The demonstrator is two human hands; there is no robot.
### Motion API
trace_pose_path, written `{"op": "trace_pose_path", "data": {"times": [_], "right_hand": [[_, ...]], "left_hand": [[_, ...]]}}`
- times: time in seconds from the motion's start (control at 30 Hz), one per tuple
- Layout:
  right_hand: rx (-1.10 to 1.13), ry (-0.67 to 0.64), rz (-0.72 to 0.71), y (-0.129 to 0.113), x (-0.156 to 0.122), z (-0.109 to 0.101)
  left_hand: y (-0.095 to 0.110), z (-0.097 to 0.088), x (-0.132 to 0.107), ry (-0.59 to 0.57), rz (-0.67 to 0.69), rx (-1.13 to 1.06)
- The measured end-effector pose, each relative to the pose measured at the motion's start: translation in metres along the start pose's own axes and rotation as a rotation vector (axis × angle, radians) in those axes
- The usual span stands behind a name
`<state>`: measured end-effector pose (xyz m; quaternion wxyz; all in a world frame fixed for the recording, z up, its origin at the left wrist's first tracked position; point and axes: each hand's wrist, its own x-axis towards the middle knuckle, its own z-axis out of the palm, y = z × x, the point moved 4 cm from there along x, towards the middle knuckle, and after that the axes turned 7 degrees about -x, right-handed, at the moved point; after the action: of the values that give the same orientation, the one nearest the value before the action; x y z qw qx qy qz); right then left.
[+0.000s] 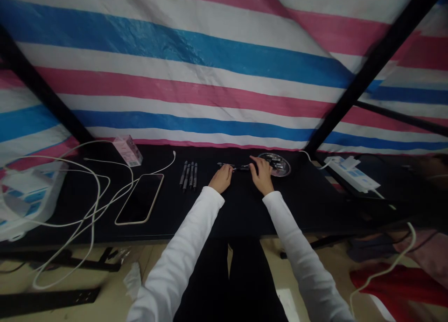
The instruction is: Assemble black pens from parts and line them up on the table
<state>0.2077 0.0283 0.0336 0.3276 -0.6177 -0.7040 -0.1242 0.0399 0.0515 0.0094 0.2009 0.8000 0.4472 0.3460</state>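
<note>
My left hand (pixel 221 178) and my right hand (pixel 262 174) rest palm down on a black-covered table (pixel 245 210). A slim dark pen-like piece (pixel 235 167) lies between them, with my fingertips close to it or on it. The picture is too small to show whether either hand grips it. Several black pens (pixel 189 175) lie side by side to the left of my left hand. Just beyond my right hand sits a round metal dish (pixel 279 164) holding small dark parts, partly hidden by my fingers.
A smartphone (pixel 140 199) lies face up at left among tangled white cables (pixel 94 196), with a pink box (pixel 128 150) behind. A white power strip (pixel 346 173) sits at right. A striped tarpaulin (pixel 210 79) hangs behind the table.
</note>
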Motion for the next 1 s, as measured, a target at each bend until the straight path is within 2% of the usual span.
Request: {"op": "trace_pose_path", "data": {"times": [0.13,0.23,0.37,0.53,0.67,0.83,1.0], "right_hand": [[-0.253,0.051,0.347,0.041,-0.001,-0.004],[-0.331,0.072,0.469,0.061,-0.007,-0.001],[-0.326,0.074,0.426,0.066,-0.01,0.006],[-0.372,0.014,0.362,0.065,-0.008,0.013],[-0.361,-0.009,0.26,0.062,-0.004,0.017],[-0.177,-0.058,0.176,0.056,-0.001,0.024],[0.102,-0.014,0.176,0.054,0.001,0.024]], "left_hand": [[0.001,-0.004,-0.001,0.017,-0.115,0.064],[0.003,-0.009,-0.002,0.033,-0.158,0.123],[0.006,-0.013,-0.004,0.061,-0.13,0.157],[0.003,-0.013,-0.004,0.069,-0.118,0.175],[0.002,-0.012,-0.003,0.049,-0.117,0.184],[0.002,-0.011,-0.003,0.028,-0.108,0.188],[0.003,-0.01,-0.003,0.032,-0.097,0.187]]}}
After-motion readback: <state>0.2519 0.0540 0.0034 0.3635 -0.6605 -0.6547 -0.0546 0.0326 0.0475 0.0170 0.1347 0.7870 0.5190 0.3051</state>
